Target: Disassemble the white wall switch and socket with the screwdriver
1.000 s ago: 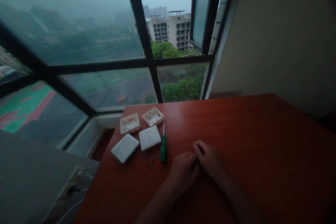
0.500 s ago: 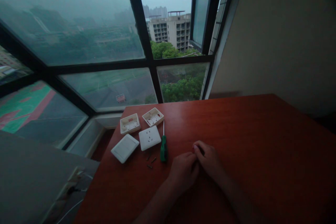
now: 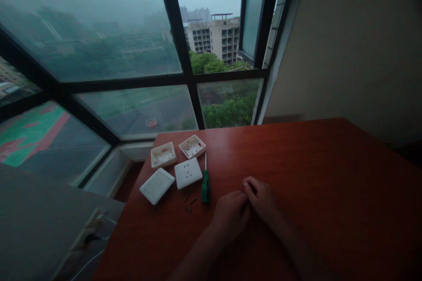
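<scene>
My left hand (image 3: 230,215) and my right hand (image 3: 262,199) rest side by side on the red-brown table (image 3: 313,171), fingers curled in and touching each other; nothing shows in either. To their left lies a green-handled screwdriver (image 3: 205,183), its tip pointing away from me. Beside it are a white socket plate (image 3: 187,172), a white switch plate (image 3: 157,185), and two open white back boxes (image 3: 163,154) (image 3: 192,146). A few small screws (image 3: 189,202) lie below the socket plate.
The table's left edge drops off just past the switch plate. A large dark-framed window (image 3: 178,52) stands behind the table. A beige wall (image 3: 356,52) runs along the right. Cables (image 3: 92,237) lie on a grey surface at lower left.
</scene>
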